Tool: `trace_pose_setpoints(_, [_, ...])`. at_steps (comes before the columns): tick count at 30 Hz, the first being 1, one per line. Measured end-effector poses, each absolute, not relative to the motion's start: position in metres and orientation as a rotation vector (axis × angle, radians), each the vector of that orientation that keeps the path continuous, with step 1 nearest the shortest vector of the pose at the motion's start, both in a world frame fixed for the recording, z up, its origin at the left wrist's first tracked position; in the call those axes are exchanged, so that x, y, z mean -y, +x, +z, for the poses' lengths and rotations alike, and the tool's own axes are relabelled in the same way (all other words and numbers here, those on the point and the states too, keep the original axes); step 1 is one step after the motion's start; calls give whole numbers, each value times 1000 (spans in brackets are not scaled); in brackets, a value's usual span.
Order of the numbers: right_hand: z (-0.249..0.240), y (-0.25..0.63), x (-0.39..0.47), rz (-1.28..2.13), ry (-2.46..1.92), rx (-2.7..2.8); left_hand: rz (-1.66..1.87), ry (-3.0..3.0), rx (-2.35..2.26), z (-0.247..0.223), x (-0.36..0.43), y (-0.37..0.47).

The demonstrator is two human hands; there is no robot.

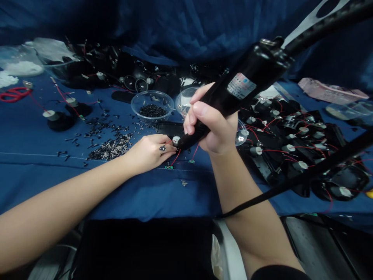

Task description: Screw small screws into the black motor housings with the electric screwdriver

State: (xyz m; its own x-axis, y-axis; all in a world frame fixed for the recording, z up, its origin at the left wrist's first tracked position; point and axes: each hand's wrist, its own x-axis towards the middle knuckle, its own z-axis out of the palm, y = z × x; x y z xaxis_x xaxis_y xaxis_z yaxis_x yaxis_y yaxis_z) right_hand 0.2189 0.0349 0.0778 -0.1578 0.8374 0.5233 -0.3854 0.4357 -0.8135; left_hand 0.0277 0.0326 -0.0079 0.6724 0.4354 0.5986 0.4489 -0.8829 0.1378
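Note:
In my right hand (220, 128) is a black electric screwdriver (224, 93), gripped round its body and tilted so the nose points down to the left. My left hand (148, 153), with a dark-stoned ring, holds a black plastic housing (167, 127) against the cloth, fingertips close to the screwdriver's tip. A small white-capped motor (176, 140) sits on that housing beside the fingers. Red wires run from it to two small green circuit boards (169, 167) on the cloth. The tip itself and what the left fingertips press on are hidden.
Loose black screws (112, 147) lie in a heap left of my hands. Behind are a clear tub of screws (152, 111) and another clear tub (183, 102). Wired black housings (291, 144) pile up on the right. Red scissors (14, 94) lie far left; a black cord (291, 179) crosses my right forearm.

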Motion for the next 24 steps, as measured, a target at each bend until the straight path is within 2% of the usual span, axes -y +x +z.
trace_pose_setpoints(13, [80,219,-33,1136,-532,1370,-999,-2923,809,-9,-36,28])
trace_pose_setpoints(19, [78,221,-36,1199,-414,1373,-988,-2939,807,-9,-37,28])
trace_pose_setpoints(24, [74,221,-44,1072,-580,1251,-1023,-2982,829,-10,-38,27])
